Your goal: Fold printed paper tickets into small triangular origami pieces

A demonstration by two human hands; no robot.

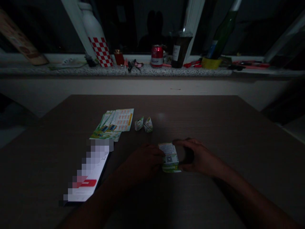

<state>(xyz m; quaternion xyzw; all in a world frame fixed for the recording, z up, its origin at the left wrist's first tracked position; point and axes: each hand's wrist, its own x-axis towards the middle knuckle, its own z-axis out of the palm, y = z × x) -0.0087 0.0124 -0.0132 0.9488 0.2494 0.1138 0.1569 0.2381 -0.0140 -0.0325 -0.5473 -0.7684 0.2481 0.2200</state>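
Observation:
A small folded paper leaflet (169,156) with print, a QR code and a green lower strip lies on the table between my hands. At its left edge, the closed fingers of my left hand (149,160) hold the paper; deep shadow hides part of them. My right hand (201,156) curves at the other side, thumb and fingers wide apart, fingertips by the right corners. Two small folded paper pieces (144,124) stand beyond my left hand. Several similar printed leaflets (122,120) lie overlapping farther left.
A phone (91,183) with a lit, partly pixelated screen lies left of my left arm on the brown table (202,114). Along the windowsill (135,72) stand a checkered bottle (100,47), a red can (157,56), a dark lidded cup (180,51) and a green bottle (221,33).

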